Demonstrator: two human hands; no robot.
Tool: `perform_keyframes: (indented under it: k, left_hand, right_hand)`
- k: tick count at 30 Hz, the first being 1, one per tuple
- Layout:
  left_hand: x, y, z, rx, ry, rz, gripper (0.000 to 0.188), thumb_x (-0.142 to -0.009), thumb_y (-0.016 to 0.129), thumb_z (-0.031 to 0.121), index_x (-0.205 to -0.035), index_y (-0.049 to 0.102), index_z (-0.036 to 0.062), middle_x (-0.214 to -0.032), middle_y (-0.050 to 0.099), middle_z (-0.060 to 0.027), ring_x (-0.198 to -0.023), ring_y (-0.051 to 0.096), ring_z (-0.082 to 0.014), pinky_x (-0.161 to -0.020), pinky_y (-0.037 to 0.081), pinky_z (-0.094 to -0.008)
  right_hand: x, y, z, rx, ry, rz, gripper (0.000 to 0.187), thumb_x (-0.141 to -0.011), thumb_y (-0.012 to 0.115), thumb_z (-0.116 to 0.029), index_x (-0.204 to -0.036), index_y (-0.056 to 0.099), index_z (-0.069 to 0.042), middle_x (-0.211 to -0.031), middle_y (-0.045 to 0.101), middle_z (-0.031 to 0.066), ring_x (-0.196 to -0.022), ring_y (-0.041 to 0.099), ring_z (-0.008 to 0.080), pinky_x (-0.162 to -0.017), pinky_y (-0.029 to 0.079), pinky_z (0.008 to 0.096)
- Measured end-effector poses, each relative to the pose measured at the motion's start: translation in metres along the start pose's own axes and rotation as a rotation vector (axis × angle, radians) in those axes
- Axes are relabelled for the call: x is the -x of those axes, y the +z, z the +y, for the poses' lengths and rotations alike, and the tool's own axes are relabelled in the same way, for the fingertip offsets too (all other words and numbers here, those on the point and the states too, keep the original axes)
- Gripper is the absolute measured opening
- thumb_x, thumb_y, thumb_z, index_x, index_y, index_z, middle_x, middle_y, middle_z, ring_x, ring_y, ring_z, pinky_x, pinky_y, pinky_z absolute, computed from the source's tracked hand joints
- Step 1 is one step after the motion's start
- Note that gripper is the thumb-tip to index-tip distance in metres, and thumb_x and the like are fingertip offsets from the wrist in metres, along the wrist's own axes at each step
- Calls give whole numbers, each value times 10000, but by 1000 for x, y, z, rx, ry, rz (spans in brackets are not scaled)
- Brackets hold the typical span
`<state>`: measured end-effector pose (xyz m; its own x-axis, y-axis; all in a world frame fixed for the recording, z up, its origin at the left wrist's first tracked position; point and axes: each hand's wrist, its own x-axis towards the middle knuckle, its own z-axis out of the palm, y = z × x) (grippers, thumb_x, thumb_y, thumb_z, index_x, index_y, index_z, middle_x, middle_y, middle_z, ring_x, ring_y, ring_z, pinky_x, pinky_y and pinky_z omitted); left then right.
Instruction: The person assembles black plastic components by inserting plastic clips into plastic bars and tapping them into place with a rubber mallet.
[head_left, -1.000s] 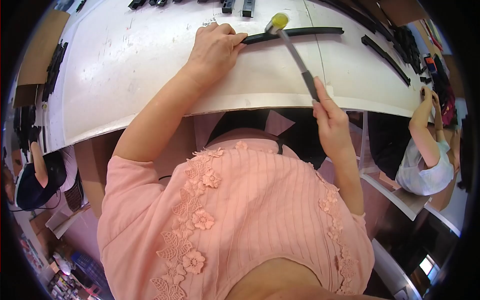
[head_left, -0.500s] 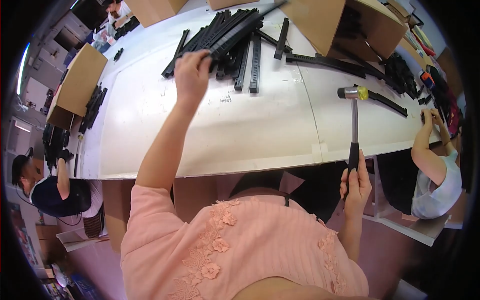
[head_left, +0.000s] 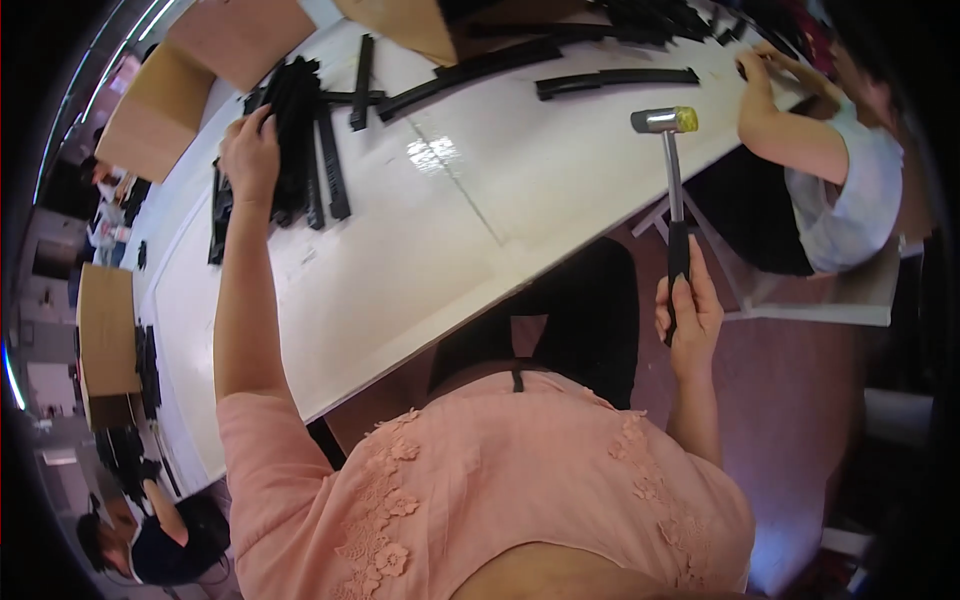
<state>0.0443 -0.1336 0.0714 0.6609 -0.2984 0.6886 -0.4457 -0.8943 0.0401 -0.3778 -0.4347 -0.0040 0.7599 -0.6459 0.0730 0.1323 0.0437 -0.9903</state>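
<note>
A two-faced mallet [head_left: 673, 180] stands upright in my right hand [head_left: 692, 318], which wraps round its black grip. Its metal head carries one yellow face and one dark face, and is held above the table's near edge. My left hand [head_left: 250, 155] reaches out to the far left, over a pile of long black plastic strips [head_left: 297, 130]. Its fingers curl closed at the pile's left side, on what looks like the end of one strip. The fingertips are partly hidden against the dark parts.
More black strips [head_left: 617, 80] lie across the far side of the white table [head_left: 400, 230]. Cardboard boxes [head_left: 155, 110] stand at the back left. A co-worker [head_left: 835, 170] sits close on the right, hands on the table. Another person [head_left: 165, 535] works at the lower left.
My view has turned to the right, so the table sits at a slant. The black strip that was blurred in my left hand now rests among the pile. The mallet stays in my right hand.
</note>
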Motion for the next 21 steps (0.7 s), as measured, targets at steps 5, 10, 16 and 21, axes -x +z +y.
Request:
perform_keyframes:
  k: [5,10,16,21]
  left_hand:
    - [20,40,186,654,536,-202,218,-818,589,76,-1030,637,87,-963,624,-110,-844,598,-264,-732,486,-308]
    - [40,95,291,563,580,-242,338,-819,574,138,-1154,546,100,-1125,558,-143,-1035,522,-327,-872,436,-392]
    - [37,87,279,514,420,-453,389,-862,505,146,-1250,477,128,-1118,515,-179,-1025,509,-338,-885,423,-384]
    - [61,46,199,859,127,-815,359,-874,513,200,-1205,519,62,-1028,551,-165,-929,535,-294,-799,427,-337]
  right_hand:
    - [0,-11,5,-129,27,113,447,-941,414,-70,-1379,344,-123,-730,499,6,-484,373,16,-408,318,138]
    - [3,-11,4,-114,78,3,468,-927,442,-60,-1381,341,-113,-733,500,4,-486,375,21,-425,316,137]
    - [6,-17,4,-53,122,-27,468,-921,461,-65,-1375,349,-96,-724,503,7,-479,369,21,-422,308,138]
    - [-2,-5,4,-20,135,-75,493,-908,487,-62,-1378,343,-95,-713,501,5,-475,365,21,-410,306,144]
